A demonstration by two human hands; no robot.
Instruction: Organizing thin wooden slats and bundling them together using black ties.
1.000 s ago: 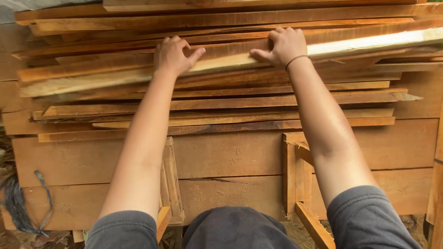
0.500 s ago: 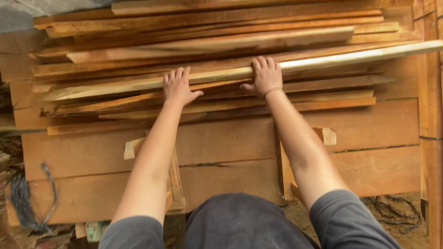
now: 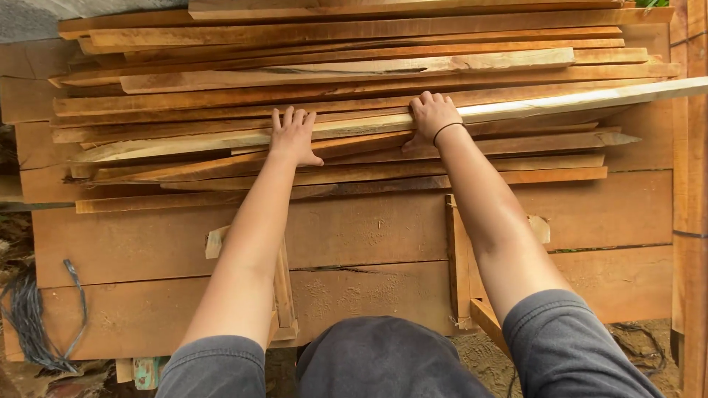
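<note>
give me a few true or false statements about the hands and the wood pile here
1. Both hands rest on one long pale plank. True.
2. The right hand wears a thick work glove. False: it is bare, with a thin dark band at the wrist.
3. The left hand grips a hammer. False: it lies flat on the plank, holding no tool.
4. A bundle of dark cords lies at lower left. True.
5. The planks stand upright. False: they lie flat in a stack.
</note>
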